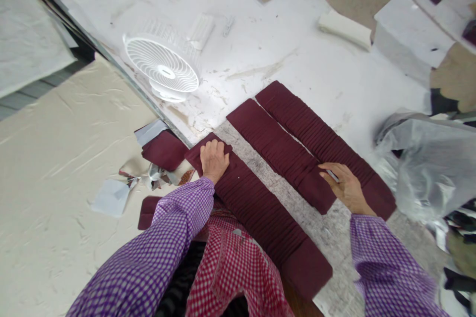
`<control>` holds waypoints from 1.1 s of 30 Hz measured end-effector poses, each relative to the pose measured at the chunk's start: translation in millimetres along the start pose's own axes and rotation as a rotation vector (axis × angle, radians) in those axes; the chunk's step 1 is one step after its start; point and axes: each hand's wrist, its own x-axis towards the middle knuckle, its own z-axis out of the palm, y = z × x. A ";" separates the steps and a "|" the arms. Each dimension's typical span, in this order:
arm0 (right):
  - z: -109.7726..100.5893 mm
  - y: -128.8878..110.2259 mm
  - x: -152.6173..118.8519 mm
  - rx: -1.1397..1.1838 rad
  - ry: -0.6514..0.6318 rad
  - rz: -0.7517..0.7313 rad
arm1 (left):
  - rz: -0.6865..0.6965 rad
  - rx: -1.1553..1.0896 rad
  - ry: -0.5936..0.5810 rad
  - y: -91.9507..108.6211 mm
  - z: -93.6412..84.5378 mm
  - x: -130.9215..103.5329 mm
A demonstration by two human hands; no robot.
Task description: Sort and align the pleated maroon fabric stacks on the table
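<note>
Three long rows of overlapping maroon fabric pieces lie roughly parallel, running obliquely across the work surface: the near row [264,208], the middle row [277,143] and the far row [316,126]. The left hand [214,159] rests palm down on the upper-left end of the near row, its fingers curled and close together; whether they pinch a layer cannot be told. The right hand [345,185] holds a slim pale object [332,176] between narrowly spaced thumb and fingers, the fingertips at the edge of the middle row, near its lower end. The left forearm, in a purple gingham sleeve [148,252], reaches up from the lower left; the right forearm [390,262], in matching gingham, enters from the lower right. Outward lie loose maroon pieces [165,150] left of the near row, a white fan [163,70] beyond, and a translucent plastic bag [435,168] at right.
</note>
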 end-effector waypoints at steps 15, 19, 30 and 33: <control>35.9 -14.9 -45.6 -0.084 0.289 0.231 | 0.009 0.009 -0.010 1.0 -0.7 -0.1; 31.9 -8.2 -23.4 -0.115 0.201 0.163 | 0.018 0.022 -0.004 1.3 -0.4 -0.3; 17.2 20.2 10.1 -0.130 0.023 0.072 | 0.011 0.020 -0.003 1.6 -1.2 0.2; 17.2 22.9 8.7 -0.121 0.035 0.063 | 0.004 0.021 -0.005 1.2 -0.5 0.2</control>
